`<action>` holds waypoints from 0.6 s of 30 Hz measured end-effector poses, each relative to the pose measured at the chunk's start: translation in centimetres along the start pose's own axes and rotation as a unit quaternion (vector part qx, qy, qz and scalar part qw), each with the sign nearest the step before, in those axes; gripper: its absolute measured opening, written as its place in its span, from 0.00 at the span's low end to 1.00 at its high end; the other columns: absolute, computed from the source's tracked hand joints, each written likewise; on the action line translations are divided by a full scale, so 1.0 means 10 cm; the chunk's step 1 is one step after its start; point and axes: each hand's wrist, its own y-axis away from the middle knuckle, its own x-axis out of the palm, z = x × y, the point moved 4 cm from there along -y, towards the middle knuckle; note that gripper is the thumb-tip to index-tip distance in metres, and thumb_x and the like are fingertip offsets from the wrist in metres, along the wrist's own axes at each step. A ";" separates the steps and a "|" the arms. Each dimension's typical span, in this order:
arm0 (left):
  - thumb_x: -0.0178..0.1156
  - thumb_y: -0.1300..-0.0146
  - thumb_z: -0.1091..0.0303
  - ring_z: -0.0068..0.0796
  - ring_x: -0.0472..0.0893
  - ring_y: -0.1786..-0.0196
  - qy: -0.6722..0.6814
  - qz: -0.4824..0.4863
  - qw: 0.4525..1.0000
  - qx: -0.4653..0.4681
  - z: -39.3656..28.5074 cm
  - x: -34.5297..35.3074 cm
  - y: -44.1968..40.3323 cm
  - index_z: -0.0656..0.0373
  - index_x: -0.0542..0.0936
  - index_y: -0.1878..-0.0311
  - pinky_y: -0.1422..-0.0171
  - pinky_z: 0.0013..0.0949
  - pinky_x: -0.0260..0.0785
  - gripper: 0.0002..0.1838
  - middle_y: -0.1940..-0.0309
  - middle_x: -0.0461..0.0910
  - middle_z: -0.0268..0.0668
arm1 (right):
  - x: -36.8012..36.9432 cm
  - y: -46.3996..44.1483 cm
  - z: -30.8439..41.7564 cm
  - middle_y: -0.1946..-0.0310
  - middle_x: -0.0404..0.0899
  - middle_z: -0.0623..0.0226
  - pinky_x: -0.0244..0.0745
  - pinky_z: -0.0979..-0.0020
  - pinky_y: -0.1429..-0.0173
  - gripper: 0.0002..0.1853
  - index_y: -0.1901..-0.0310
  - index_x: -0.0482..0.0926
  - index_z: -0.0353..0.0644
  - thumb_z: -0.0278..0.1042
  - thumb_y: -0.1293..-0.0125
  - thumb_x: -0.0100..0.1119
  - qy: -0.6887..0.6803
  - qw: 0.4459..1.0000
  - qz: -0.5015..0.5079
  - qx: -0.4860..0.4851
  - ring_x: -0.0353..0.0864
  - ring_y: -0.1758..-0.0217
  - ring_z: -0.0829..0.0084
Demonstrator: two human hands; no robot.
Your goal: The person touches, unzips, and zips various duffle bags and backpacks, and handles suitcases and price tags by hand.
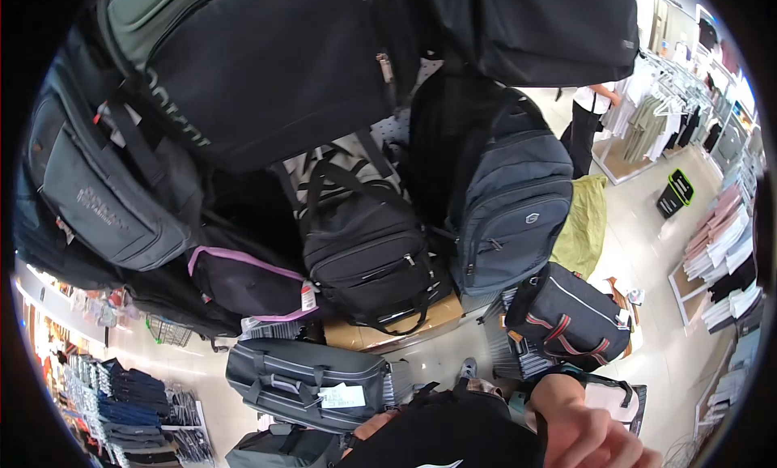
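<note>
A black bag (453,427) with a white mark fills the bottom middle, close to my body. My left hand (374,427) is at its left edge, its fingers closed on the fabric and partly hidden by the bag. Right of the bag is my right hand (595,436), slightly blurred, with its fingers curled in; what they hold, if anything, is hidden. Just left of my left hand lies a dark grey duffel bag (259,391) with a white paper tag (343,396). Beyond the bag a grey shoe (468,367) shows on the floor.
Backpacks hang ahead: a large black one (275,79), a blue-grey one (518,201) and a black one (364,249). A dark duffel (571,314) with striped handles sits at right. Clothes racks (647,128) and a person (587,116) are beyond. Folded jeans (137,395) are at lower left.
</note>
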 end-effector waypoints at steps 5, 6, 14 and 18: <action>0.59 0.27 0.69 0.61 0.82 0.35 -0.118 -0.153 0.979 0.066 -0.49 -0.63 -0.19 0.62 0.75 0.25 0.30 0.50 0.76 0.28 0.37 0.83 0.58 | -0.46 0.29 -0.09 0.59 0.77 0.69 0.79 0.64 0.65 0.23 0.40 0.72 0.50 0.25 0.33 0.70 0.193 0.975 -0.007 0.109 0.82 0.63 0.61; 0.57 0.28 0.73 0.60 0.82 0.35 -0.112 -0.203 0.970 0.074 -0.77 -0.78 -0.19 0.62 0.76 0.26 0.31 0.50 0.76 0.27 0.37 0.83 0.58 | -0.63 0.34 -0.16 0.59 0.79 0.63 0.81 0.62 0.61 0.26 0.38 0.71 0.44 0.19 0.37 0.68 0.233 0.949 0.067 0.204 0.83 0.62 0.60; 0.54 0.32 0.85 0.57 0.79 0.29 -0.053 -0.495 0.853 0.159 -2.63 -1.86 -0.29 0.66 0.79 0.31 0.22 0.44 0.69 0.25 0.33 0.80 0.55 | -2.06 2.08 -0.91 0.37 0.70 0.50 0.80 0.67 0.47 0.45 0.21 0.54 0.40 0.10 0.37 0.62 0.372 0.783 0.083 0.492 0.81 0.44 0.64; 0.52 0.35 0.89 0.51 0.80 0.30 -0.040 -0.591 0.788 0.166 -2.80 -2.03 -0.19 0.64 0.79 0.31 0.25 0.42 0.71 0.29 0.32 0.79 0.50 | -2.62 2.77 -0.80 0.34 0.68 0.48 0.82 0.64 0.48 0.47 0.20 0.52 0.38 0.16 0.38 0.67 0.421 0.717 0.081 0.550 0.81 0.44 0.61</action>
